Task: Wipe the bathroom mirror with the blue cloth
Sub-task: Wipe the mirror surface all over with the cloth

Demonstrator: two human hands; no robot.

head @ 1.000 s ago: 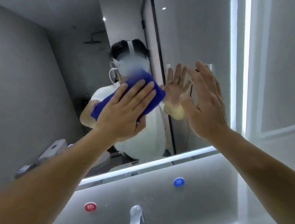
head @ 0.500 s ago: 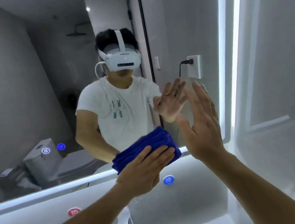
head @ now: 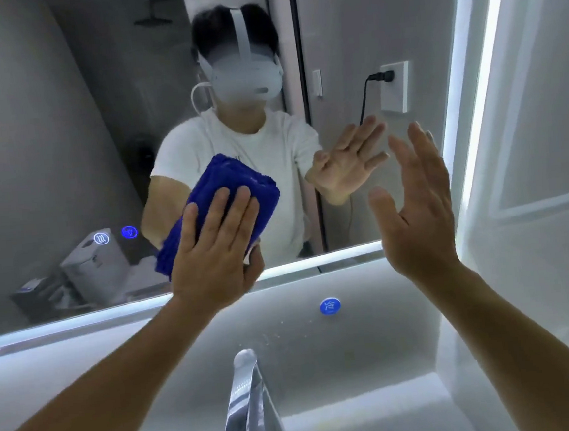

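The bathroom mirror (head: 46,140) fills the upper part of the view, edged by a lit strip along its bottom and right side. My left hand (head: 216,252) presses a folded blue cloth (head: 229,189) flat against the glass just above the bottom edge. The cloth sticks out above my fingers. My right hand (head: 413,204) is held up with its fingers spread, close to the mirror near its lower right corner, holding nothing. The reflection shows a person in a white shirt with a headset.
A chrome faucet (head: 251,407) rises at the bottom centre over the white basin. A round blue button (head: 330,306) sits on the panel below the mirror. A white wall (head: 543,124) stands right of the mirror. A wall socket with a plugged cable shows in the reflection.
My left hand took the cloth from mid-mirror down to the bottom edge, then back up and slightly left. My right hand stayed open near the glass.
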